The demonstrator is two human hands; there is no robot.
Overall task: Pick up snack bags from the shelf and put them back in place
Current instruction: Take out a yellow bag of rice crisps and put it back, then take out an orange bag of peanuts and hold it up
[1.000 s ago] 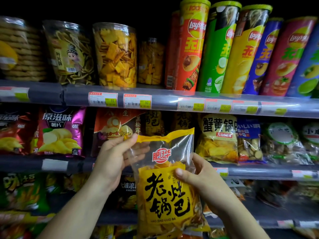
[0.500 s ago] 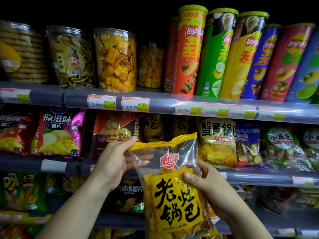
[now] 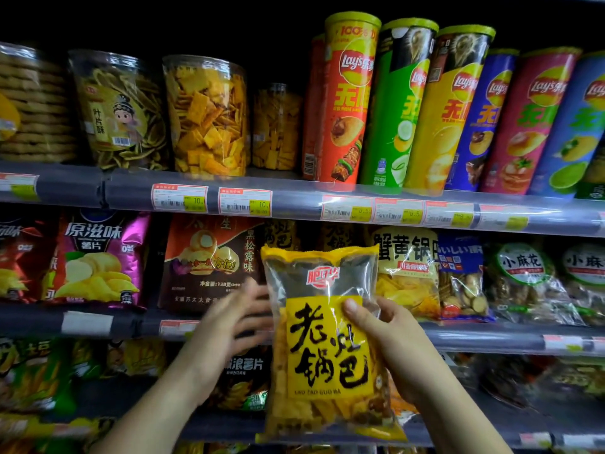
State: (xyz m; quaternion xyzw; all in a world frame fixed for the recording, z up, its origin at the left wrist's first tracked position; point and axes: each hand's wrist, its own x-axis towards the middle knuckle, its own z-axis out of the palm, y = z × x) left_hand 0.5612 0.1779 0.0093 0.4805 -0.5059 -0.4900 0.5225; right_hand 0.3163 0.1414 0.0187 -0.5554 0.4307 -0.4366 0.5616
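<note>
Snack bag [image 3: 327, 342] upright (seal up) in right grip [image 3: 391, 347].

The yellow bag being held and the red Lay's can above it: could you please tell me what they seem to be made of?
Yellow bag: thin plastic film with a glossy finish. Its upper part is clear, snacks show through, and it wrinkles and glints.
Red can: probably a printed cardboard tube with a slight sheen. It looks rigid and straight-sided, but the core material cannot be confirmed.

One head-worn wide-angle view is provided. The shelves [image 3: 294, 203] are faced squarely at close range; three shelf edges are spanned from left to right frame edge.
</note>
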